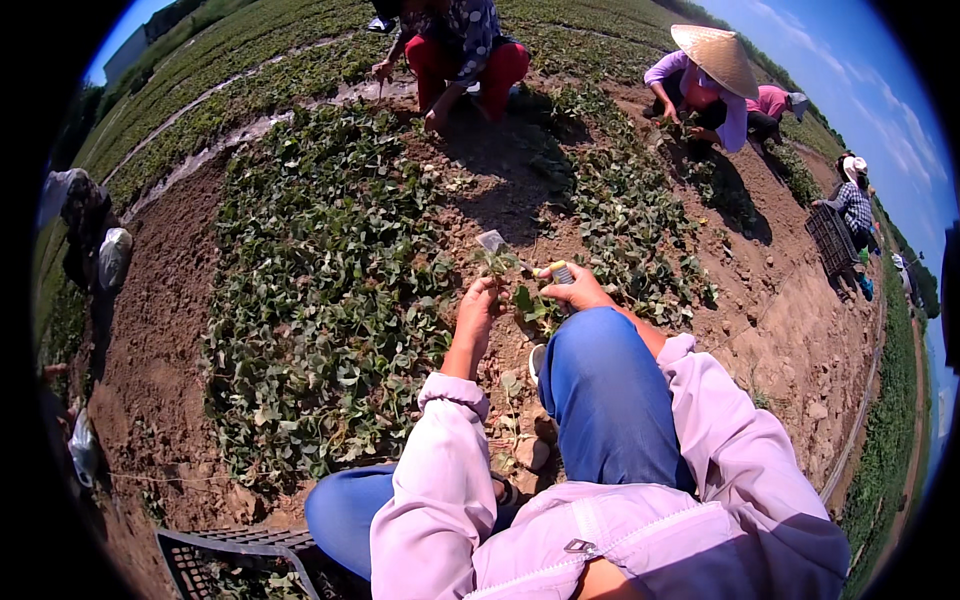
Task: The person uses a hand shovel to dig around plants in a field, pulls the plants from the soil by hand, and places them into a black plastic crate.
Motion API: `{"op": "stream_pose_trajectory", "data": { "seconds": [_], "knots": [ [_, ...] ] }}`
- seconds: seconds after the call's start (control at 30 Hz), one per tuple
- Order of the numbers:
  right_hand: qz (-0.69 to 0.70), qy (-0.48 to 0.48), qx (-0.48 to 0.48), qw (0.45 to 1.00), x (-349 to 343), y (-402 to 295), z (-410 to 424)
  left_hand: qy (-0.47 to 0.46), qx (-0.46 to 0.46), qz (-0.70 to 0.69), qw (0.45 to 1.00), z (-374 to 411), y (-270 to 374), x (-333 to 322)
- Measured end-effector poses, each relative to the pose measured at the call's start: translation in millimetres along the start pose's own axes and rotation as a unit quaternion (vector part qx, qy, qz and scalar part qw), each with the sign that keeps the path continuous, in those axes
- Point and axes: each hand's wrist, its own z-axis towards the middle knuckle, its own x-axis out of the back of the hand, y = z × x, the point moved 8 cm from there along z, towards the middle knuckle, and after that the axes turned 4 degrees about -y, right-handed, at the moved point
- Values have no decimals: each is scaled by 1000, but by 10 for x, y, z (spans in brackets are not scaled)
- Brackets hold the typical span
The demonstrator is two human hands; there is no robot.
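Observation:
My left hand (480, 300) pinches a small leafy plant (496, 261) by its lower part, in front of my knees. Close to its right, my right hand (576, 289) is closed around the yellow and grey handle (560, 273) of a small hand tool. The tool's flat metal blade (491, 241) seems to lie just beyond the plant, whose leaves partly hide the shaft. Green leaves (531, 304) stand just below my right hand. A broad bed of low leafy plants (322, 300) spreads to the left of my hands.
A black plastic crate (232, 541) with leafy plants stands at lower left. One person (465, 52) crouches ahead; another in a conical hat (712, 60) squats at upper right. Farther right, a person holds a dark crate (831, 238). Plastic bags (115, 259) are at far left. Stones (532, 453) lie near my feet.

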Motion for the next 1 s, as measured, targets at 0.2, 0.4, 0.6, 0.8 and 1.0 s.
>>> {"op": "stream_pose_trajectory", "data": {
  "seconds": [0.2,0.4,0.6,0.8,1.0],
  "knots": [
    [52,9,-12,999,46,220,162,-39,18,116,992,235,-488,-70],
    [103,76,-71,989,243,1008,422,-23,-18,340,940,427,-1023,-68],
    [115,76,-87,987,425,1333,479,-27,16,572,820,518,-1339,-66],
    [-125,129,-2,984,570,1438,633,-64,83,559,823,761,-1808,146],
    [-178,151,-43,972,733,1471,435,-127,46,595,793,703,-1805,-181]
  ]
}}
